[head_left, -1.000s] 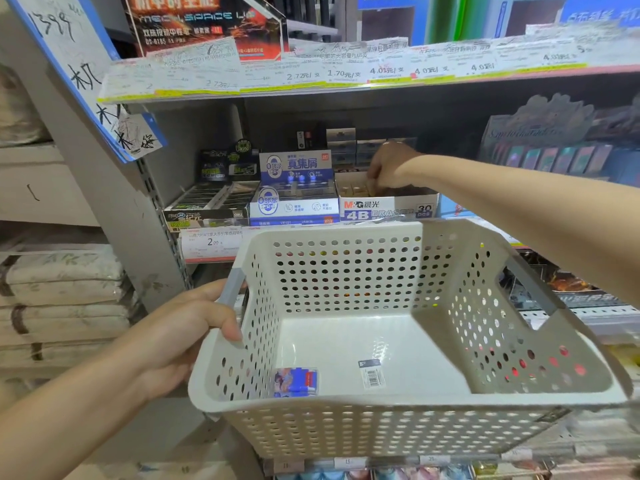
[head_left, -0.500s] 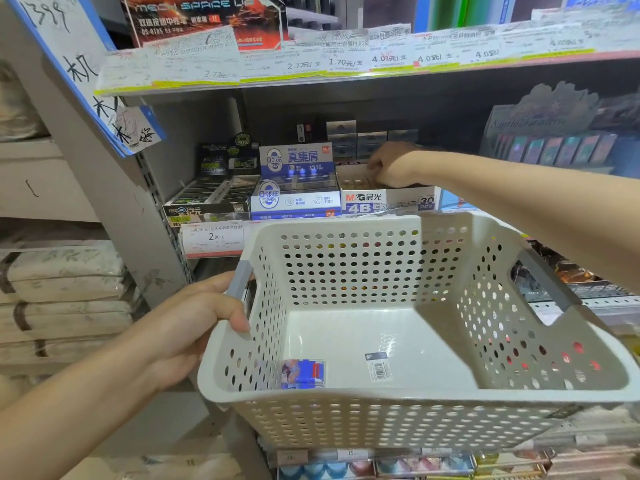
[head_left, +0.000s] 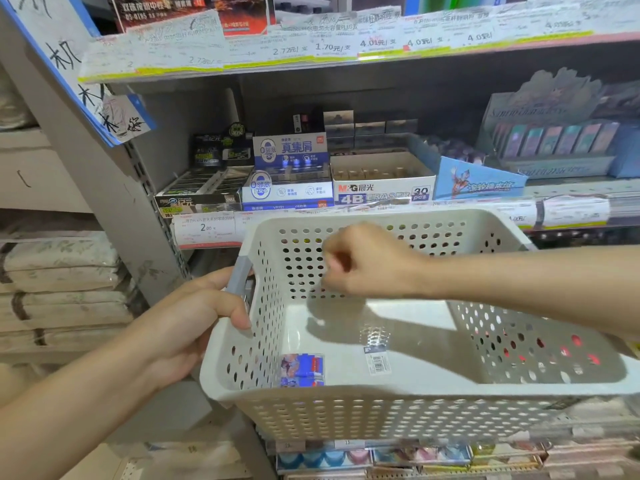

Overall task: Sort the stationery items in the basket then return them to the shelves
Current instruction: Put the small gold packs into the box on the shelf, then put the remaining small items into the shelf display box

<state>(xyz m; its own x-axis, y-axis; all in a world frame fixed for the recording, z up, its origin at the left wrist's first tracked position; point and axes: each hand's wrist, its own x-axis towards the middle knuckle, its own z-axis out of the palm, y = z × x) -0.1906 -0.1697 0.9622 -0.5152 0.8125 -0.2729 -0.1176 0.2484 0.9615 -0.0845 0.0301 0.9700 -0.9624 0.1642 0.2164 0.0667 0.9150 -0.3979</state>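
Note:
My left hand grips the grey handle on the left rim of a white perforated plastic basket, holding it up before the shelves. Inside, a small blue and white eraser packet lies near the front left corner; a barcode sticker is on the floor of the basket. My right hand hovers over the far part of the basket with fingers loosely curled and nothing seen in them. On the shelf behind stands the white 4B eraser box.
The shelf holds a blue and white eraser display box, black eraser boxes to its left and a light blue card box to the right. Price labels line the upper shelf edge. Stacked paper packs fill the left.
My right hand has come out of the 4B eraser box on the shelf and moved down and toward me over the basket. The left hand keeps its grip on the handle.

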